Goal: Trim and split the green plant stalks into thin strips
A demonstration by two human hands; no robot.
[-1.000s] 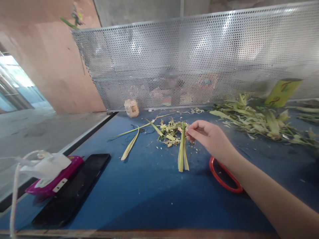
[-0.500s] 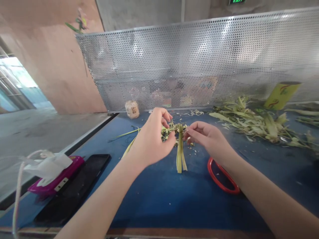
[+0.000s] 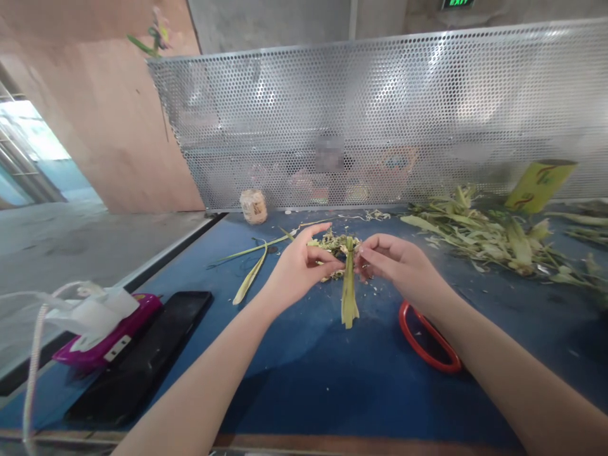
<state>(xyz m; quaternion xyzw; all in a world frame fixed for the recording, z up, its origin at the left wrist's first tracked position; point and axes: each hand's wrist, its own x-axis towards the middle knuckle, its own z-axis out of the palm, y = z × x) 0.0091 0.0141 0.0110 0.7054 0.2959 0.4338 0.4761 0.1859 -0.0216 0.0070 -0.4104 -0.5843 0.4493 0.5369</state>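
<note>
A pale green strip of dried leaf or husk hangs down between my hands, knotted near its top and split at its lower end. Just beside its left edge, the thumb and a finger of my left hand come together, while the index finger stretches forward. My right hand pinches at the knot from the right; its fingertips partly hide what they grip. Behind the fingers lies a clump of twisted plant fibre, partly covered by my left hand. Red-handled scissors lie under my right forearm.
Several loose husks are piled at the right, before a yellow container. A single leaf strip and a roll of twine or tape are at left. A black phone lies beside a purple power strip. A perforated metal screen borders the back.
My left hand has lowered, and its thumb and finger have closed near the hanging strip. The strip has turned so its broad side shows. My right hand keeps its pinch.
</note>
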